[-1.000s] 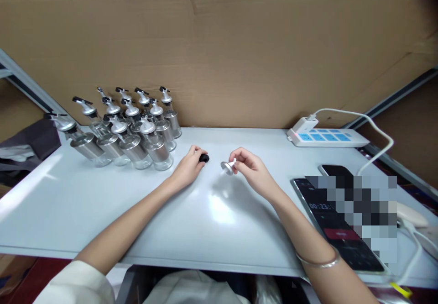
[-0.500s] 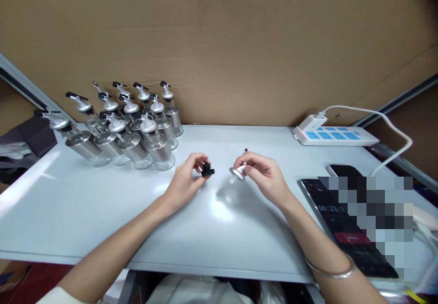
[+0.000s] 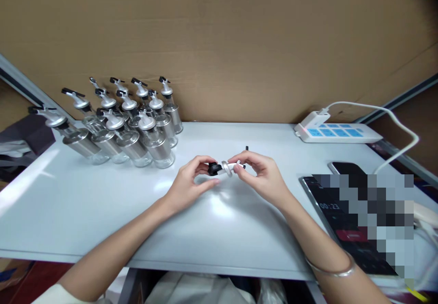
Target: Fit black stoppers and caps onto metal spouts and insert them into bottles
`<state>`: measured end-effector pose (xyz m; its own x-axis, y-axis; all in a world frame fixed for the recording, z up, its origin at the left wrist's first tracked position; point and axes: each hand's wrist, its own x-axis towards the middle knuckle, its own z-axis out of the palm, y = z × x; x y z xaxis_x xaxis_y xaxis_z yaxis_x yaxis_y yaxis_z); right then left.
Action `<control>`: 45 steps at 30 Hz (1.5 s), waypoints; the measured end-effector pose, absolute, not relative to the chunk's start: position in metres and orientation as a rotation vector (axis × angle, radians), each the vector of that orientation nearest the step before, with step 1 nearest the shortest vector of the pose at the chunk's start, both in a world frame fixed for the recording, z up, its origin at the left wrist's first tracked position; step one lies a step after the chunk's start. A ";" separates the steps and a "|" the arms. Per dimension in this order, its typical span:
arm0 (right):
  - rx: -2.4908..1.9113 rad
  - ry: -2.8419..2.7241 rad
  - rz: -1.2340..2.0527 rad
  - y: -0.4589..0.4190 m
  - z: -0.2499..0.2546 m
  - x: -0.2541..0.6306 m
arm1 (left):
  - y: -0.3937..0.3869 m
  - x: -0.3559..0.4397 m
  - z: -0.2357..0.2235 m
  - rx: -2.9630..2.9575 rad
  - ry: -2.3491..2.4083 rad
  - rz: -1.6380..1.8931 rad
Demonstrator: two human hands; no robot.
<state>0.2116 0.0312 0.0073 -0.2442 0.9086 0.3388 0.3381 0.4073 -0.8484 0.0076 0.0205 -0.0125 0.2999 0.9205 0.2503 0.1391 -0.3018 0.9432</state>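
Note:
Over the middle of the table, my left hand (image 3: 186, 183) has its fingertips curled round a ribbed black stopper (image 3: 212, 169). The left thumb lies stretched out below it. In my right hand (image 3: 265, 176) is a silver pourer spout (image 3: 227, 168) with a round collar, pinched between thumb and fingers. The spout lies on its side, its collar end pointing left and meeting the black stopper. Whether the stopper sits inside the spout I cannot tell. A small black tip (image 3: 247, 148) shows above the right fingers.
Several glass oil bottles (image 3: 159, 146) with steel bands and silver pourers stand at the back left. At the back right lies a white power strip (image 3: 342, 133) with a charger and cable. Phones (image 3: 328, 217) lie on the right. A cardboard wall (image 3: 239, 48) rises behind the table.
The black stopper and the silver spout, apart before, are now brought together. The spout has turned so its collar faces left, and my left hand has moved slightly right.

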 end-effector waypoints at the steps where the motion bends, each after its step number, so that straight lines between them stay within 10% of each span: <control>1: -1.091 -1.768 0.808 0.032 0.007 0.212 | 0.021 0.007 -0.013 1.690 0.969 1.098; 45: -0.983 -1.666 0.929 0.026 -0.002 0.202 | 0.021 0.008 -0.005 1.406 1.010 1.230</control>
<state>0.2025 0.0258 -0.0018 -0.2196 0.9123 0.3456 0.1854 0.3868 -0.9033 0.0079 0.0210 -0.0047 0.1435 0.9732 0.1797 -0.0130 -0.1797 0.9836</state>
